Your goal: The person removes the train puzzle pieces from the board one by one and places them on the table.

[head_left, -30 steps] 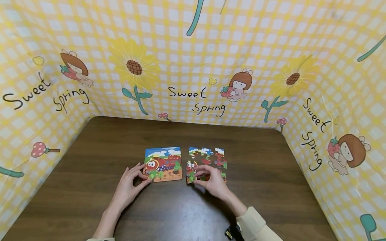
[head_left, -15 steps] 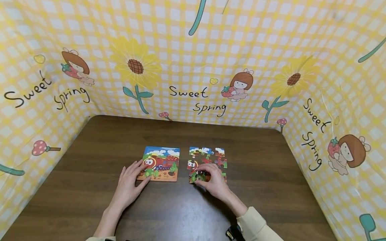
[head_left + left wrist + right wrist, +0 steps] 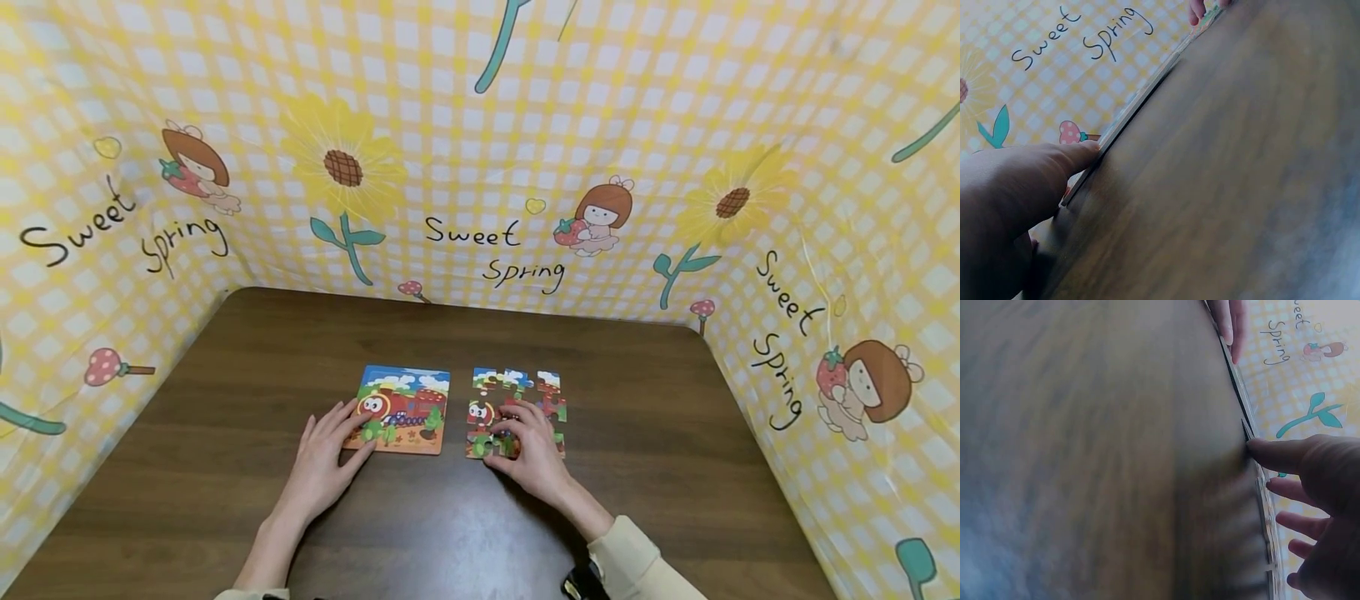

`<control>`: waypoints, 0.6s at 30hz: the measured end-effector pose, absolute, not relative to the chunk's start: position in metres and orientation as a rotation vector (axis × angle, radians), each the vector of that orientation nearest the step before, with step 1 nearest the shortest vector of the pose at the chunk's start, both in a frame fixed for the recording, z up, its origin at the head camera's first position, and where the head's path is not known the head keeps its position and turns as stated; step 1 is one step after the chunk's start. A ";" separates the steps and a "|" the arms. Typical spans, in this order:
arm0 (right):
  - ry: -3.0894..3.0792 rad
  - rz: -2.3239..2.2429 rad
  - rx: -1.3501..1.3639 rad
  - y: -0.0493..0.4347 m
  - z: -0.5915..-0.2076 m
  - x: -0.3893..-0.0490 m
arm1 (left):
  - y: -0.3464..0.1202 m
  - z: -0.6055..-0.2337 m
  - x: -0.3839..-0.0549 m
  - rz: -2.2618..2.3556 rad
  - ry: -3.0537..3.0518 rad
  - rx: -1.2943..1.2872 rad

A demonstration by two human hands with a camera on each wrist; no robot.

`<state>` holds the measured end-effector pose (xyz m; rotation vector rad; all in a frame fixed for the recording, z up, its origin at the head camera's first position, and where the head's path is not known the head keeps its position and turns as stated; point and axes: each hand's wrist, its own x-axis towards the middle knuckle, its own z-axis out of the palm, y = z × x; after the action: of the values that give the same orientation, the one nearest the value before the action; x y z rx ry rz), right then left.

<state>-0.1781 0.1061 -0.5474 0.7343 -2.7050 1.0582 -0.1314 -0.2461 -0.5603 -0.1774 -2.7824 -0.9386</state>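
Note:
In the head view, a square picture board [image 3: 405,410] printed with a red cartoon train lies on the table, left of centre. My left hand [image 3: 326,446] rests at its lower left corner, fingers over the left side and thumb at the front edge. To the right lies a partly joined jigsaw puzzle [image 3: 483,379] of the same picture, with gaps among its pieces. My right hand [image 3: 536,446] pinches a puzzle piece [image 3: 477,443] at its lower left corner between thumb and forefinger. The right hand hides the lower middle. In the right wrist view, the thumb [image 3: 1279,453] touches the puzzle's edge.
The dark wooden table [image 3: 420,533] is enclosed by a yellow checked cloth [image 3: 465,167] at the back and both sides. A narrow strip of table separates the board from the puzzle. A black band [image 3: 585,579] sits at the right wrist.
The picture board has shifted slightly left, then slightly back right, under my left hand, whose fingers now lie straighter. The lower left puzzle piece has shifted a little in my right hand.

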 end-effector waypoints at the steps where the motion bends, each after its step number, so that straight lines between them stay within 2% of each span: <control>1: -2.713 1.058 0.728 0.106 -0.548 -0.178 | -0.246 -0.561 -0.131 -0.941 -2.784 -0.176; 9: -2.679 1.082 0.722 0.115 -0.553 -0.184 | -0.243 -0.559 -0.132 -0.939 -2.779 -0.181; 13: -2.592 1.083 0.718 0.134 -0.576 -0.204 | -0.240 -0.560 -0.133 -0.964 -2.772 -0.183; 18: -2.654 1.066 0.620 0.154 -0.562 -0.220 | -0.243 -0.554 -0.137 -0.939 -2.840 -0.155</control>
<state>-0.2202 0.1544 -0.5624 0.6201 -2.6539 1.0661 -0.1369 -0.2429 -0.5535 -0.1552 -2.8395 -0.9394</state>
